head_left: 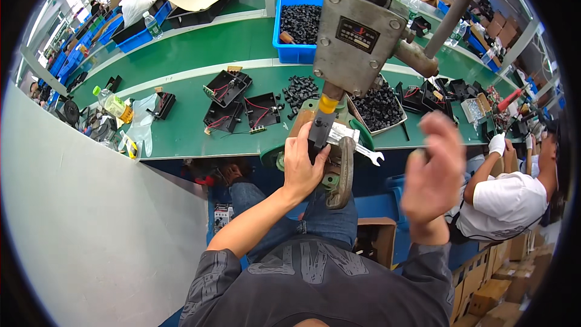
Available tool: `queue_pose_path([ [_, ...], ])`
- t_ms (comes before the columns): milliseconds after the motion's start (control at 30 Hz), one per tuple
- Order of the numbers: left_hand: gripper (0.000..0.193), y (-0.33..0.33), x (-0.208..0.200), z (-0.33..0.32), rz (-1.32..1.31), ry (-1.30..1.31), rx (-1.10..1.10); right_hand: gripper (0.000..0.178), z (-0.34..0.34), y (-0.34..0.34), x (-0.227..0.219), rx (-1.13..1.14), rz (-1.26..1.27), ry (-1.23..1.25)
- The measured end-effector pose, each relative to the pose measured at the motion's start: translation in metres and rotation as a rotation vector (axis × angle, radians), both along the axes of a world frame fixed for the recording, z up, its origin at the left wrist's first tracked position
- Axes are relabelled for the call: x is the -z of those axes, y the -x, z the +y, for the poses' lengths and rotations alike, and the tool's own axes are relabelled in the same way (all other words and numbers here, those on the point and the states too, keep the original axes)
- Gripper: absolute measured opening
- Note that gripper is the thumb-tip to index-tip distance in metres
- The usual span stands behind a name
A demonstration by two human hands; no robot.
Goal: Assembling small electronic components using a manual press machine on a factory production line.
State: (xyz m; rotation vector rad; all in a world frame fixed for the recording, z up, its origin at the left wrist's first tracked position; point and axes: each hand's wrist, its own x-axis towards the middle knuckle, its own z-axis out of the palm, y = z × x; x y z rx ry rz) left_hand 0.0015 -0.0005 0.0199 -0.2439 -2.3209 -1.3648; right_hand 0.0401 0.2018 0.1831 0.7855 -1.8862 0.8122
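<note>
1. Raised well right of the black part, close to camera: right hand [433,172], motion-blurred, fingers loosely spread, nothing visible in grip.
2. Set at near bench edge: left hand [302,160], closed to a narrow pinch, fingers left and thumb right, around small black rectangular plastic part [315,147].
3. Key relation: directly below grey steel ram with yellow band [327,105]; part's long axis apparently running away from body, roughly in line with ram. Left hand nearer. Contact with ram: cannot tell.
4. Just right of part: curved grey-brown metal clamp [346,166]; silver open-ended wrench [365,151].
5. Beyond: grey metal press head [369,21]; blue plastic bin [296,54].
</note>
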Motion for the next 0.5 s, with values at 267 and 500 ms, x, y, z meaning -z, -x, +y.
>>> queue_pose_path([
  [267,0.075,0.007,-0.009,0.002,-0.042,0.047,0.108,0.053,0.062,0.13,-0.209,-0.27,-0.263,0.434],
  [500,0.073,0.005,-0.002,0.003,0.033,0.094,-0.028,0.031,0.057,0.162,-0.264,-0.254,-0.589,0.587],
])
